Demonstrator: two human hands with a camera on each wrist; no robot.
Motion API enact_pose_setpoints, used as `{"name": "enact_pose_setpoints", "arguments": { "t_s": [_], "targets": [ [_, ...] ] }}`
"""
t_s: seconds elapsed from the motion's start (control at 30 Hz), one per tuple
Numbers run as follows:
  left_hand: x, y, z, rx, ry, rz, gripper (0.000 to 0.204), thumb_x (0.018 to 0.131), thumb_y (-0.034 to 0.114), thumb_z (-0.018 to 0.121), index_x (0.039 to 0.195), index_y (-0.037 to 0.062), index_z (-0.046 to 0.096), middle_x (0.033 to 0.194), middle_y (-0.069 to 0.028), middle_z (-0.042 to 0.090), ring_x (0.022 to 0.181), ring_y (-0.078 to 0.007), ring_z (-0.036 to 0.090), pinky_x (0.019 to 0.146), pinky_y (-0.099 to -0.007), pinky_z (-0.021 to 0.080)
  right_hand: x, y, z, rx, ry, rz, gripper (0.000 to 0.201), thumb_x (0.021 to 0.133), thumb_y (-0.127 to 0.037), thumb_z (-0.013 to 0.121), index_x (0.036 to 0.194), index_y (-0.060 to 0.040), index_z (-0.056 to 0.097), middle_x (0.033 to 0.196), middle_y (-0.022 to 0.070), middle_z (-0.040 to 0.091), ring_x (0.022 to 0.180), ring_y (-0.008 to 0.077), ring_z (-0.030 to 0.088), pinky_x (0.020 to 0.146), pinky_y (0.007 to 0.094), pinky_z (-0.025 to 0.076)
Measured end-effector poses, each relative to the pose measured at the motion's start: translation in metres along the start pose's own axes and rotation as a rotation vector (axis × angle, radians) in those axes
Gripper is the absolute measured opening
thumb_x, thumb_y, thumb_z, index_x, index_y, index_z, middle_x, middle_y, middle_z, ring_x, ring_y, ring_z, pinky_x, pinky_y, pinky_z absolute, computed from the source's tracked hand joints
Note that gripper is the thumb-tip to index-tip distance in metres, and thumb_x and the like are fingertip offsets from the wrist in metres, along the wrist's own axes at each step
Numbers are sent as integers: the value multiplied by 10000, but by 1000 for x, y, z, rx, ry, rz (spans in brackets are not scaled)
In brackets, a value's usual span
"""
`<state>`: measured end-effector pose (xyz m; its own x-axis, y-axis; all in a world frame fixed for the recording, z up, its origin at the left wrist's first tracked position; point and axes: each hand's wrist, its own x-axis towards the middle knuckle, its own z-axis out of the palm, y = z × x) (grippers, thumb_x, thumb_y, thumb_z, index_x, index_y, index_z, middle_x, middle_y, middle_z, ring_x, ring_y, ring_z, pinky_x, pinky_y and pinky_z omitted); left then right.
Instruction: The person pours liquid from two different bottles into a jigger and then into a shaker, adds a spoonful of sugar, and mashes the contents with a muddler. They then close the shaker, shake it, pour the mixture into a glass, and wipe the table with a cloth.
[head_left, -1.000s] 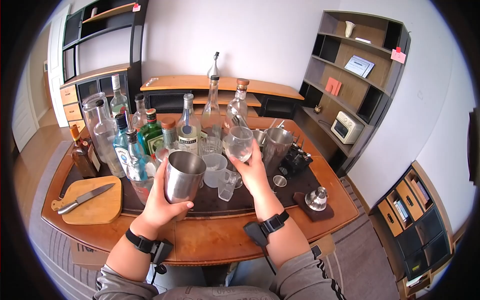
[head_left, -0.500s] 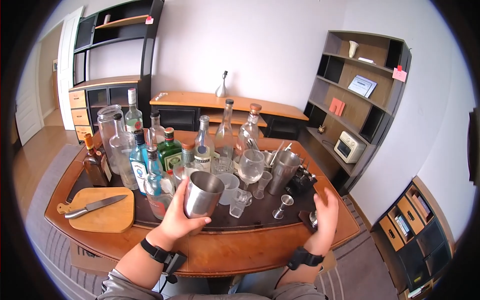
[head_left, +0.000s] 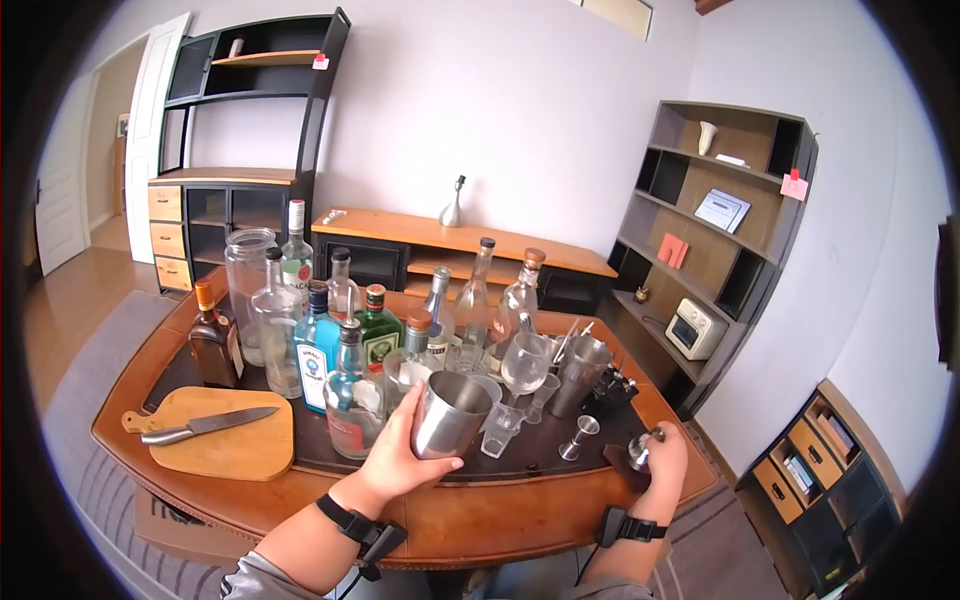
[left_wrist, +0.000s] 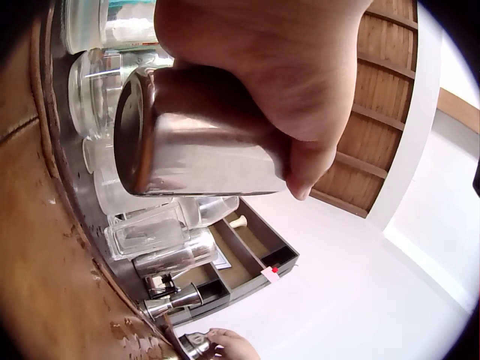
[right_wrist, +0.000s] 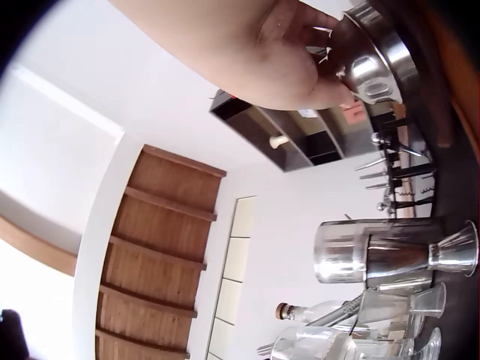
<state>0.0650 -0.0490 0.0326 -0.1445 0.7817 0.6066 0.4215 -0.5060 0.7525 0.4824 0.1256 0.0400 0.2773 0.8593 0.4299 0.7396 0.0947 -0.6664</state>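
My left hand grips a brushed metal shaker tin from its left side, thumb low across the front. The tin is raised above the table's near side, mouth up, and fills the middle of the left wrist view. At the table's right end my right hand holds the domed metal shaker top, fingers curled about its upper part. That top sits at the dark coaster. Between the hands stand a stemmed glass, a small clear pitcher and a metal jigger.
Several bottles, among them a blue gin bottle, crowd the table's left and back. A knife lies on a wooden cutting board at the left. A taller metal tin and black tool stand are back right.
My right hand has let go of the stemmed glass, now standing among the glassware, moved right and taken hold of the shaker top. My left hand keeps the tin raised.
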Motion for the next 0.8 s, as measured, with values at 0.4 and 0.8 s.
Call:
{"name": "enact_pose_setpoints", "arguments": {
  "t_s": [0.4, 0.8],
  "targets": [
    [-1, 1, 0, 13, -19, 43, 1182, 635, 252, 914, 1505, -61, 177, 1432, -276, 418, 1351, -353, 434, 1116, -397, 354, -81, -250, 10, 984, -591, -643, 394, 901, 38, 615, 1289, -4, 559, 1207, 84, 625, 1044, 152, 613, 888, 281, 513],
    [-4, 7, 1, 11, 0, 66, 1182, 637, 262, 922, 1499, -65, 182, 1392, -265, 459, 1300, -344, 487, 1081, -405, 390, -96, -269, 49, 980, -684, -646, 372, 895, -56, 670, 1260, -35, 599, 1044, 27, 640, 931, 83, 598, 753, 226, 507]
  ]
}}
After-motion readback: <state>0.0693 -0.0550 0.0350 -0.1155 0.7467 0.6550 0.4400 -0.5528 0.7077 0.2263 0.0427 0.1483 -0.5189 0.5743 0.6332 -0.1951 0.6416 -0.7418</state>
